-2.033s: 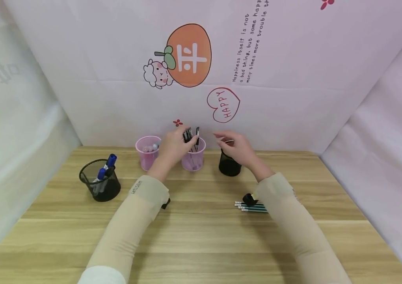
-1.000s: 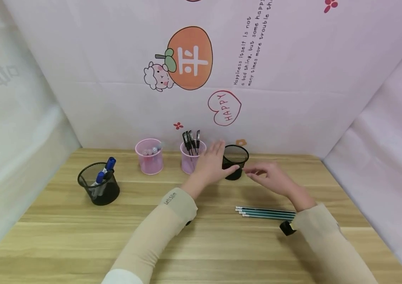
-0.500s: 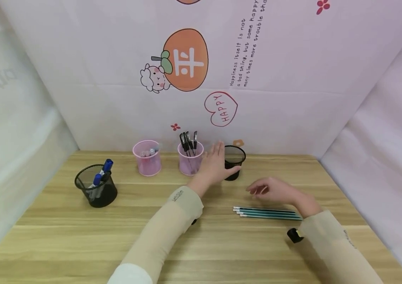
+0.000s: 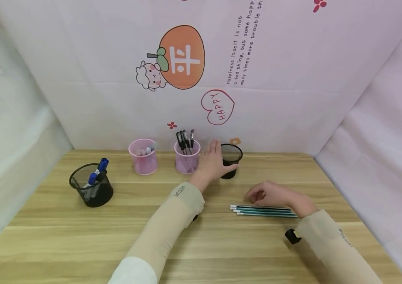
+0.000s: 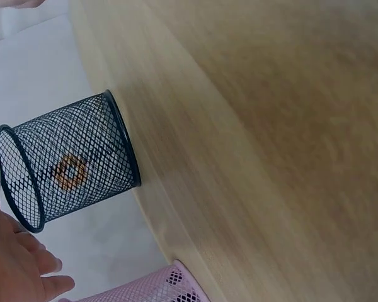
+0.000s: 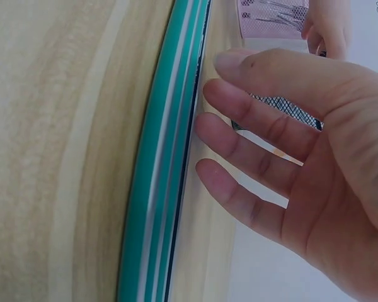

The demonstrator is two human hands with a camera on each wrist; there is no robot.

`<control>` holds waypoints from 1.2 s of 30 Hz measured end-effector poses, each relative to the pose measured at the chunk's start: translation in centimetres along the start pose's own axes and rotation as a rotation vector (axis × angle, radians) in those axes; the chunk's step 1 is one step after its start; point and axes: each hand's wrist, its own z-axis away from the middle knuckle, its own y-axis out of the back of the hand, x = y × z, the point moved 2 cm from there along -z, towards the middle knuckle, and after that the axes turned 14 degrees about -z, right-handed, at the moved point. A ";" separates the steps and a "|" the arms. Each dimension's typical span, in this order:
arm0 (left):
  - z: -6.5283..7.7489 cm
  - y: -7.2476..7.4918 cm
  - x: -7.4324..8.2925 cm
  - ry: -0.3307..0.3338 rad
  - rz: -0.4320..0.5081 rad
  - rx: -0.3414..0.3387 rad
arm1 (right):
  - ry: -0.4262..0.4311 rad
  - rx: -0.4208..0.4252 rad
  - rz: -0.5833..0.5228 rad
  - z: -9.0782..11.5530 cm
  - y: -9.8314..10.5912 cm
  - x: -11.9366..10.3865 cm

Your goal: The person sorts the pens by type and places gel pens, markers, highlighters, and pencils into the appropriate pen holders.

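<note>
A bundle of several green pencils (image 4: 263, 212) with white ends lies on the table. My right hand (image 4: 270, 194) hovers just behind them, fingers loosely bent and holding nothing; in the right wrist view its fingertips (image 6: 217, 179) come close to the pencils' side. An upright black mesh pen cup (image 4: 231, 157) with nothing visible inside stands at the back. Beside its left side is my left hand (image 4: 211, 162), fingers spread and thumb out, partly covering the cup. From the left wrist, the cup (image 5: 69, 163) shows whole, with the fingers near its rim.
Left of that hand, a pink cup (image 4: 187, 163) holds several black pens (image 4: 185, 141). Another pink cup (image 4: 145, 163) has pale-capped pens. A wider black mesh cup (image 4: 92, 189) at left contains blue-capped markers (image 4: 102, 165). A printed cloth backdrop (image 4: 275, 118) rises behind the table.
My left hand has left the pens in the pink cup and moved right to the black cup. My right hand has dropped from the black cup toward the pencils.
</note>
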 end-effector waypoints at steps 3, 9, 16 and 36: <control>-0.1 -0.1 0.1 0.014 -0.004 -0.018 | -0.003 -0.013 -0.011 0.0 0.0 0.2; -0.1 0.0 0.2 0.035 0.013 -0.016 | 0.006 -0.026 -0.022 0.1 0.1 0.1; -0.3 -0.3 0.1 0.058 0.021 -0.034 | -0.011 -0.040 -0.031 0.2 -0.1 0.0; -0.4 -0.3 0.0 0.072 0.040 -0.072 | -0.005 -0.024 0.007 0.1 -0.1 -0.1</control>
